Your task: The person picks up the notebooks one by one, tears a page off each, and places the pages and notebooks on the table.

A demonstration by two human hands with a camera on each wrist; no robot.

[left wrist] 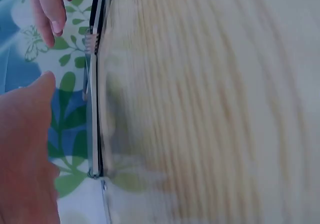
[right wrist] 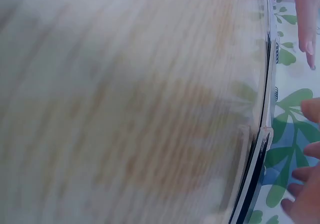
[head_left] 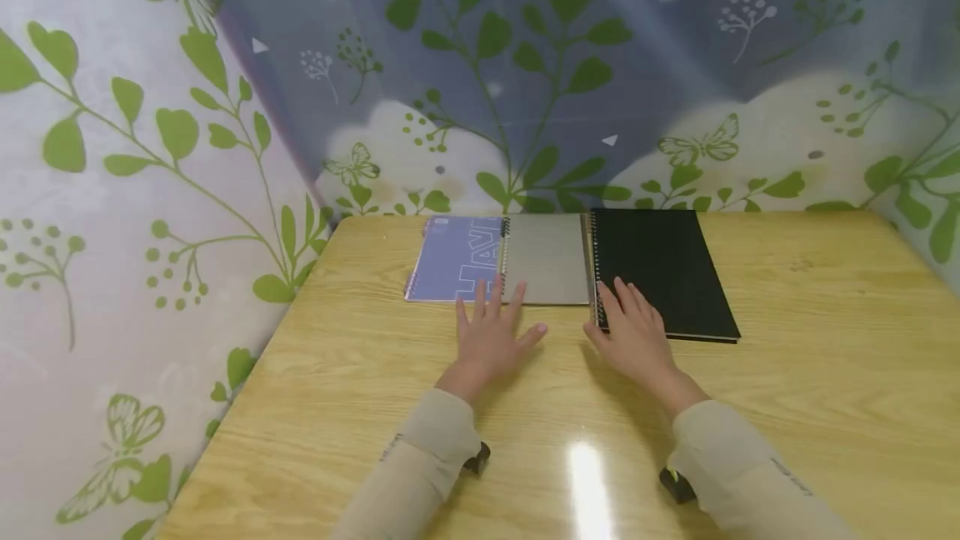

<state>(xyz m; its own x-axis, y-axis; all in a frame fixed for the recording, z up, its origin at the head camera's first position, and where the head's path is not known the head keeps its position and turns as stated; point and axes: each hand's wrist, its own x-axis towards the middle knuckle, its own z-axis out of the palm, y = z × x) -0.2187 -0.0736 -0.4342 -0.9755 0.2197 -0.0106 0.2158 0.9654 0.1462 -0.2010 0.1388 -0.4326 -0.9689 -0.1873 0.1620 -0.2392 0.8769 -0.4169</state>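
Note:
Three spiral-bound notebooks lie in a row on the table. On the left is a blue notebook (head_left: 450, 257) with white outlined lettering, in the middle a grey notebook (head_left: 546, 257), and on the right a larger black notebook (head_left: 660, 265). My left hand (head_left: 491, 344) has its fingers spread, fingertips overlapping the front edges of the blue and grey notebooks in the head view. My right hand (head_left: 633, 336) reaches over the black notebook's front left corner, near its spiral binding. Neither hand grips anything. In the right wrist view the notebooks show edge-on beside the right hand (right wrist: 305, 189).
The wooden table (head_left: 337, 407) meets a wall (head_left: 645, 48) printed with leaves and butterflies just behind the notebooks. Another patterned wall (head_left: 105, 273) runs along the table's left side. A bright light reflection lies on the tabletop between the forearms.

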